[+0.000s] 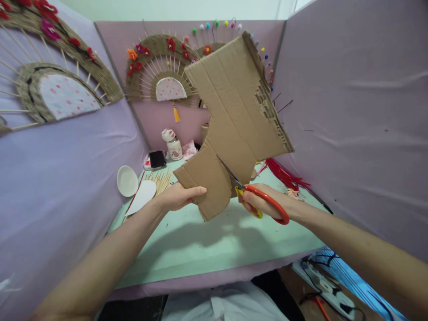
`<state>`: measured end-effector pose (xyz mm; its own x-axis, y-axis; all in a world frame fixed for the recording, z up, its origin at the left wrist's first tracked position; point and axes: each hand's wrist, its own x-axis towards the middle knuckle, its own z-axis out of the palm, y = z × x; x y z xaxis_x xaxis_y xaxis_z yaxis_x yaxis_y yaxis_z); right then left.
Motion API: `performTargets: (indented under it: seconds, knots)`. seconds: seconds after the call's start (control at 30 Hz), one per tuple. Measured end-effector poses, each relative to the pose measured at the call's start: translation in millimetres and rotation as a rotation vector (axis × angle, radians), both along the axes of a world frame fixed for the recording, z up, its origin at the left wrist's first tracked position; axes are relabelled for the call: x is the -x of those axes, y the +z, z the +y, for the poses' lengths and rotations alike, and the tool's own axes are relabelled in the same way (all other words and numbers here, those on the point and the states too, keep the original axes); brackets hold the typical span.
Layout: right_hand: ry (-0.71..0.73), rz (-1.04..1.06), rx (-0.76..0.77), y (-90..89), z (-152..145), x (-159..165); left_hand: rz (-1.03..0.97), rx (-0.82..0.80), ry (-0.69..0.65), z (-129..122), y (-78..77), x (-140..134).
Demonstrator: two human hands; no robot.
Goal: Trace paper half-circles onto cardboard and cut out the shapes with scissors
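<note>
Fingers of the left hand (180,196) pinch the near left edge of a big cardboard piece (234,120), holding it up above the green table (200,245). Right beside it, the right hand (262,203) is closed through the red handles of the scissors (257,198), and the blades bite into the cardboard. Farther left lie a white paper plate (127,180) and wooden sticks (160,180). Far back, a woven fan with flowers (160,67) hangs on the wall.

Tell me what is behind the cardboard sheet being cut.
Behind the cardboard sheet hangs a woven fan decoration with pom-pom pins; its right half is covered. Red strips show on the green table. Whatever else lies directly behind is hidden.
</note>
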<state>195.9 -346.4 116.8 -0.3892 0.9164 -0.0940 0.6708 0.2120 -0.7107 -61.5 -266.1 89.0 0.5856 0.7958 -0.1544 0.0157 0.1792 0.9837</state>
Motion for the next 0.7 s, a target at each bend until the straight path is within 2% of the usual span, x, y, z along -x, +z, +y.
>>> performTargets:
  seconds: [0.17,0.33,0.4,0.47,0.57,0.7]
  knots:
    - [-0.085,-0.057,-0.054,12.9,0,10,-0.061,0.009,-0.013,-3,6.4,-4]
    - [-0.235,-0.001,-0.137,5.3,4,12,-0.110,0.023,0.051,-7,5.5,-1]
    - [-0.267,0.023,-0.115,1.6,5,12,-0.101,0.047,0.064,-6,3.5,-1]
    - [-0.263,0.074,-0.054,-1.3,5,13,-0.125,0.078,0.105,-4,1.5,-3]
    - [-0.224,0.154,0.025,-8.4,5,15,-0.240,0.091,0.254,-2,-0.5,-13]
    - [-0.098,0.284,0.033,-24.0,8,12,-0.325,0.038,0.387,-1,-0.3,-20]
